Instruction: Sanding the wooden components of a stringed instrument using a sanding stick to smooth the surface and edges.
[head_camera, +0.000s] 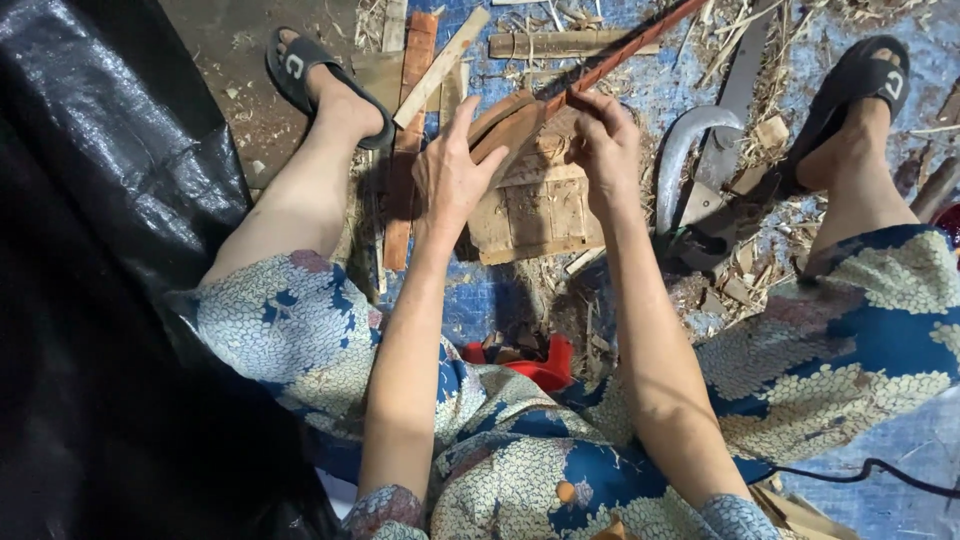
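Note:
My left hand (452, 172) grips the near end of a curved brown wooden piece (512, 122), thumb raised beside it. My right hand (603, 145) pinches the same piece from the right, where it meets a long reddish wooden strip (628, 47) that runs up and away to the right. Both hands hover above a worn wooden chopping block (540, 215) on the ground between my legs. My fingers hide how the two pieces join.
A curved-bladed knife (690, 150) lies right of the block beside a long flat blade (740, 75). Wooden slats (412, 130) and shavings litter the blue tarp (660, 90). My sandalled feet (325, 85) flank the work. A red container (545, 365) sits near my lap; black plastic sheet (100, 250) at left.

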